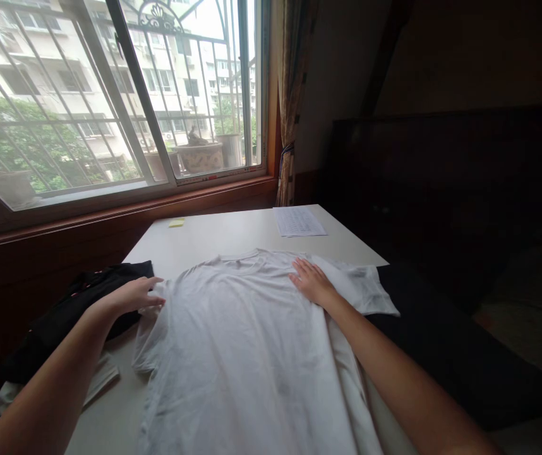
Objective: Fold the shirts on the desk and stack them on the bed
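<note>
A white short-sleeved T-shirt (247,335) lies spread over the table, its neckline towards the window and some creases across its body. At the shirt's left shoulder is my left hand (141,296), its thumb and fingers apart with white fabric showing between them. My right hand (313,281) rests flat on the upper right of the shirt, near the shoulder, with fingers stretched out. The right sleeve extends beyond this hand to the table's edge. Part of the left sleeve shows below my left hand.
Dark folded clothing (124,272) sits at the table's left edge, with a pale cloth (103,379) beside it. Printed sheets (299,221) and yellow sticky notes (177,222) lie at the far end of the white table (223,230). A barred window (167,95) and a tied curtain (290,114) are behind.
</note>
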The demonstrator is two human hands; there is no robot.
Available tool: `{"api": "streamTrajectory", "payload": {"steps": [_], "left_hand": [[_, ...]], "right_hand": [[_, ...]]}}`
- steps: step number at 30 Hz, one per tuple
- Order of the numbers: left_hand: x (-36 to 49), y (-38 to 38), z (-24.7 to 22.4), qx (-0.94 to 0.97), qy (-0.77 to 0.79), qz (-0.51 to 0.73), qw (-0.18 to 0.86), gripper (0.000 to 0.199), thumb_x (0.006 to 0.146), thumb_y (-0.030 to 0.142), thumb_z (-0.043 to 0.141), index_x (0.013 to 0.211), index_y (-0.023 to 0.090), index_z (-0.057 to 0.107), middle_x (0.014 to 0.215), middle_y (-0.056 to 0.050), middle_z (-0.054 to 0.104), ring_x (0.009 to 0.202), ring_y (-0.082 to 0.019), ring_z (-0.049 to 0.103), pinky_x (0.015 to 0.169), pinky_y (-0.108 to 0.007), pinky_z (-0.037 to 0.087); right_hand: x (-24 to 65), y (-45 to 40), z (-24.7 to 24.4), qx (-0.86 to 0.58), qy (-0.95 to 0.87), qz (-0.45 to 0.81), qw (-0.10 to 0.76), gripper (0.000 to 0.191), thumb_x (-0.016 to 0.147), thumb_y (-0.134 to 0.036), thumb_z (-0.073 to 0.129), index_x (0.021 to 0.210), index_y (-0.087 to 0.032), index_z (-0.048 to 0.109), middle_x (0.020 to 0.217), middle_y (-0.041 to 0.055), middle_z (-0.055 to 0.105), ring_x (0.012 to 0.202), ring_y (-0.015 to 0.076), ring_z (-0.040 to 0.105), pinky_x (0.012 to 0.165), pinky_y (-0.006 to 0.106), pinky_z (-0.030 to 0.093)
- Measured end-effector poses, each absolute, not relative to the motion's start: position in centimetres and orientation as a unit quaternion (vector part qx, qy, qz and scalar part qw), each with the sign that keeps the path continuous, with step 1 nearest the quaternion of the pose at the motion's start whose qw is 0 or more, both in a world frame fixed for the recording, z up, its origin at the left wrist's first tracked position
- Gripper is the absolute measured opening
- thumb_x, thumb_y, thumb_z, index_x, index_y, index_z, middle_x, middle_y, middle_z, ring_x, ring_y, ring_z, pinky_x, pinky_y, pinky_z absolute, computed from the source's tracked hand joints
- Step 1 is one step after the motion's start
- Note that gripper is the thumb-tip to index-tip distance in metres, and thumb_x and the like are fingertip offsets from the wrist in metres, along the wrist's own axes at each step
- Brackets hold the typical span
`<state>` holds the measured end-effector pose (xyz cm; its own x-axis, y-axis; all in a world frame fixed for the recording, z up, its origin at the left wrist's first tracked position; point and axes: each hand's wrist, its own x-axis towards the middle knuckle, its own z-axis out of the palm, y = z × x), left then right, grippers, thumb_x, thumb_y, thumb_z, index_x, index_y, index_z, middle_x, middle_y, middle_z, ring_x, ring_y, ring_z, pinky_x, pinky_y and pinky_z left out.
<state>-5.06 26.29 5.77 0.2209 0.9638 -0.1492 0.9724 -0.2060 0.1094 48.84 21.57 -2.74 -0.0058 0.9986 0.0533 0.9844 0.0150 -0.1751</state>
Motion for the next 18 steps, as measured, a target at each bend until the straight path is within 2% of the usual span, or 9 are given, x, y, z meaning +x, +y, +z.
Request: {"api": "streamTrajectory", "payload": {"steps": [3, 5, 8, 11, 14, 18], "left_hand": [[-6.3, 26.7, 6.1, 0.751, 0.641, -0.033, 0.155, 0.083, 0.074, 0.054, 0.064, 0.146, 0.014, 0.054, 0.116, -0.014, 0.075, 0.098, -0.029, 0.074, 0.085, -0.033, 0.057], [-6.6, 27.0, 5.8, 0.736, 0.657, -0.041, 0.158, 0.083, 0.071, 0.051, 0.064, 0.144, 0.014, 0.056, 0.112, -0.013, 0.076, 0.096, -0.03, 0.074, 0.084, -0.034, 0.057], [-6.6, 27.5, 5.0, 0.729, 0.669, -0.054, 0.134, 0.075, 0.061, 0.055, 0.07, 0.123, 0.012, 0.069, 0.109, -0.018, 0.075, 0.095, -0.034, 0.073, 0.084, -0.038, 0.056], [-6.1, 27.7, 4.4, 0.73, 0.673, -0.055, 0.108, 0.057, 0.056, 0.056, 0.073, 0.097, 0.017, 0.074, 0.102, -0.017, 0.075, 0.092, -0.036, 0.072, 0.08, -0.039, 0.054], [-5.4, 27.3, 4.5, 0.74, 0.667, -0.033, 0.084, 0.036, 0.061, 0.05, 0.069, 0.082, 0.021, 0.068, 0.095, -0.013, 0.073, 0.087, -0.032, 0.07, 0.076, -0.035, 0.051], [-5.2, 26.3, 5.6, 0.746, 0.663, 0.013, 0.068, 0.026, 0.077, 0.047, 0.053, 0.082, 0.023, 0.059, 0.085, -0.006, 0.07, 0.078, -0.024, 0.067, 0.069, -0.03, 0.047]], "right_hand": [[48.8, 21.6, -2.8, -0.702, -0.706, 0.037, 0.084, 0.064, 0.107, -0.05, 0.032, 0.161, -0.016, 0.038, 0.171, 0.0076, 0.028, 0.159, 0.0219, 0.022, 0.129, 0.043, 0.015], [48.8, 21.6, -2.8, -0.702, -0.706, 0.035, 0.087, 0.063, 0.107, -0.05, 0.032, 0.16, -0.017, 0.038, 0.171, 0.0071, 0.029, 0.158, 0.0218, 0.022, 0.129, 0.043, 0.015], [48.8, 21.6, -2.9, -0.703, -0.705, 0.032, 0.088, 0.063, 0.107, -0.05, 0.032, 0.16, -0.018, 0.039, 0.17, 0.007, 0.03, 0.158, 0.0222, 0.023, 0.129, 0.043, 0.016], [48.9, 21.6, -2.8, -0.704, -0.704, 0.03, 0.089, 0.062, 0.107, -0.049, 0.033, 0.16, -0.018, 0.04, 0.17, 0.0074, 0.031, 0.158, 0.0224, 0.024, 0.129, 0.043, 0.017], [48.9, 21.6, -2.8, -0.705, -0.703, 0.031, 0.089, 0.062, 0.107, -0.049, 0.034, 0.159, -0.017, 0.04, 0.17, 0.0078, 0.032, 0.158, 0.0224, 0.025, 0.129, 0.043, 0.017], [49.0, 21.7, -3.0, -0.701, -0.706, 0.025, 0.096, 0.061, 0.107, -0.048, 0.035, 0.158, -0.017, 0.042, 0.169, 0.0082, 0.034, 0.157, 0.023, 0.027, 0.128, 0.043, 0.019]]}}
